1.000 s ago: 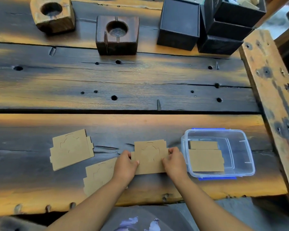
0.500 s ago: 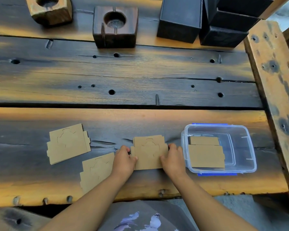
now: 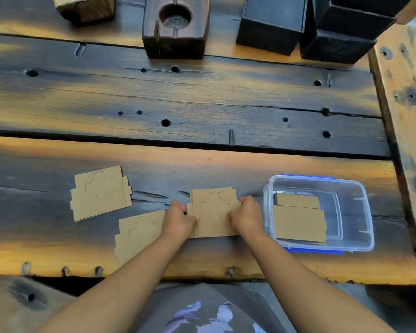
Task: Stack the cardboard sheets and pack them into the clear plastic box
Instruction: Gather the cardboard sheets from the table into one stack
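scorched plank table (image 3: 202,97)

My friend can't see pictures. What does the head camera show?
Two hands, left hand and right hand, square up a cardboard stack on a wooden table. Right of it, a clear plastic box holds more cardboard.

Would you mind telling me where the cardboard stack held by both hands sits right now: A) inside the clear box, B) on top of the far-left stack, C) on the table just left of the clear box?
C: the held stack rests on the table, pinched between left hand and right hand, beside the clear plastic box.
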